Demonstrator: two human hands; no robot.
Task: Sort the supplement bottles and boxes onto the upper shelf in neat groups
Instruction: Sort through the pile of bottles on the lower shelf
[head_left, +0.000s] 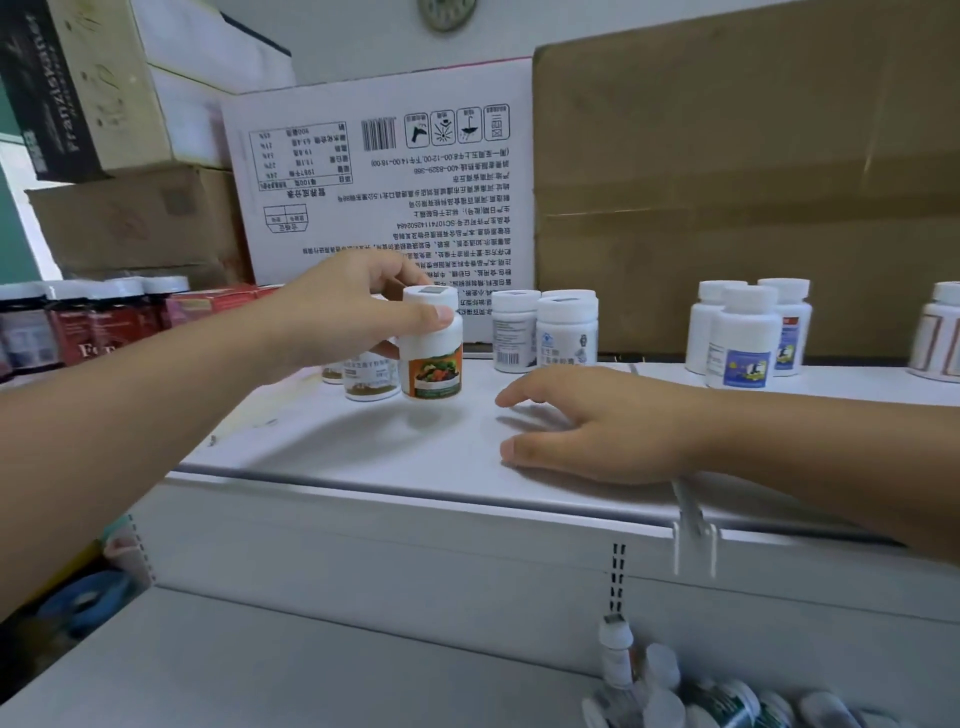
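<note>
We're looking at a shop or pharmacy stockroom. We're seeing white slotted retail shelving (363, 467) carrying a clear price-tag clip (693, 530), supplement bottles (550, 327) standing in small groups, and shipping cartons (727, 182) sitting stacked behind, one showing a barcode and handling symbols.

The white upper shelf (363, 447) carries three white bottles (545, 332) at 12 o'clock and three blue-labelled bottles (743, 338) at 2 o'clock. Dark bottles (78, 327) and red boxes (213, 304) stand at 10 o'clock, and a printed white carton (389, 197) stands behind.
</note>
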